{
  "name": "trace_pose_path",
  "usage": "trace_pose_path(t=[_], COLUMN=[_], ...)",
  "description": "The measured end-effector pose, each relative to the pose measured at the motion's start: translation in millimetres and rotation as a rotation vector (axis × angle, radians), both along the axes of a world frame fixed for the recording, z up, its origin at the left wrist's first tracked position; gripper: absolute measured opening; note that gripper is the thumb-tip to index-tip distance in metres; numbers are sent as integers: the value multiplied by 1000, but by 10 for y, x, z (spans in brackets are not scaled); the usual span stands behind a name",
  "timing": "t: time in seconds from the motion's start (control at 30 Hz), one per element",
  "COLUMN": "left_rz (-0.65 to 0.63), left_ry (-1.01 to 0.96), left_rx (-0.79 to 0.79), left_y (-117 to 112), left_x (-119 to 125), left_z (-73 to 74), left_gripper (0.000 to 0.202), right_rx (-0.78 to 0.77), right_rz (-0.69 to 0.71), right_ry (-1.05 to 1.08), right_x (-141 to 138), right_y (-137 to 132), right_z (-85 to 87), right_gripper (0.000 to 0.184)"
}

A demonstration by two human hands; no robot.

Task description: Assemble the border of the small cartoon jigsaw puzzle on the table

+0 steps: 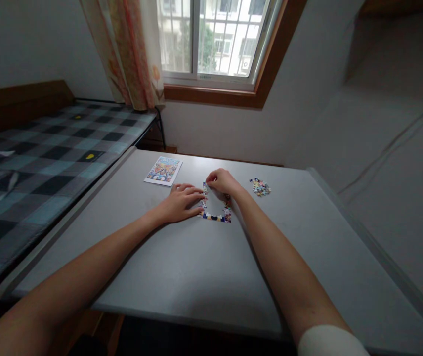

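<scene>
A jigsaw puzzle border (215,217) lies on the white table, its left, bottom and right strips showing around a bare middle. My left hand (182,201) rests flat with fingers spread, the fingertips touching the left strip. At the border's top left corner, my right hand (222,180) pinches with thumb and forefinger. Whatever sits between those fingertips is too small to make out. Part of the top and right side is hidden behind my right hand and wrist.
Loose puzzle pieces (261,187) are heaped to the right of my right hand. A colourful picture sheet (164,170) lies at the back left of the table (182,272). A bed with a checked cover (66,133) stands along the left, and a window (219,39) is ahead.
</scene>
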State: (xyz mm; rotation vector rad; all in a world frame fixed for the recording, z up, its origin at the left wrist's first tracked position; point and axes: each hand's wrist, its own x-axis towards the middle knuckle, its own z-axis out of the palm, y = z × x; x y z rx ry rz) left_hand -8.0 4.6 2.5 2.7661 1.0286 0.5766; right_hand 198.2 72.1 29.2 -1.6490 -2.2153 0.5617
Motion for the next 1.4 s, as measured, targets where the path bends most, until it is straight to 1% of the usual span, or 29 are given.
trace_pose_path(t=[0.2, 0.33, 0.47, 0.73, 1.0, 1.23, 1.4], left_rz=[5, -1, -5, -2, -10, -6, -14], left_ry=[-8, -3, -4, -7, 17, 18, 8], left_rx=[7, 0, -6, -13, 4, 5, 2], left_y=[1, 0, -8, -1, -4, -4, 0], left_x=[1, 1, 4, 5, 10, 13, 19], left_z=[-11, -10, 5, 6, 17, 24, 19], left_gripper=[38, 38, 39, 38, 39, 39, 39], right_rx=[53, 31, 40, 50, 42, 118, 177], right_rz=[7, 27, 63, 77, 93, 140, 184], right_ry=[-54, -54, -66, -50, -94, -182, -236], right_x=[-12, -16, -19, -11, -16, -47, -75], right_y=[-22, -18, 8, -2, 8, -43, -69], right_z=[7, 5, -22, -16, -21, 19, -14], right_gripper=[22, 23, 27, 28, 31, 28, 25])
